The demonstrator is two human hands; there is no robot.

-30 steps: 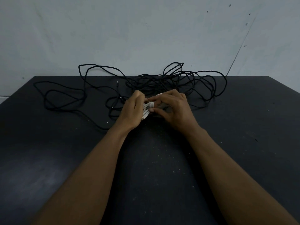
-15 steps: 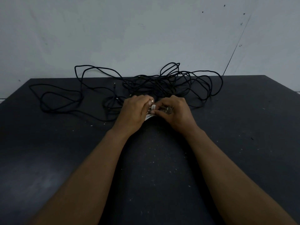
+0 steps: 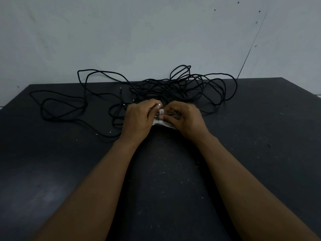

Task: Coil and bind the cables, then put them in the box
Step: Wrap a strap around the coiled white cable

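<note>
Both hands meet at the middle of the table (image 3: 69, 162), near its far side. In the head view the dark table fills the lower frame. Its far edge runs along a pale wall (image 3: 139, 32), and its left and right edges slant outward toward the camera. Bare, speckled tabletop lies on both sides of the forearms and between them.

The black cables (image 3: 173, 87) lie in a loose tangle along the far edge, some loops rising against the wall. Longer loops trail out to the left across the tabletop. The nearest strands pass just behind and beside the knuckles.

The left hand (image 3: 139, 117) has its fingers curled, with the fingertips pinching a small white bundle (image 3: 162, 123). The right hand (image 3: 186, 119) is curled round the same bundle from the other side, thumb toward the left hand's fingertips. The bundle sits between them, low over the table; what it is made of cannot be told.
</note>
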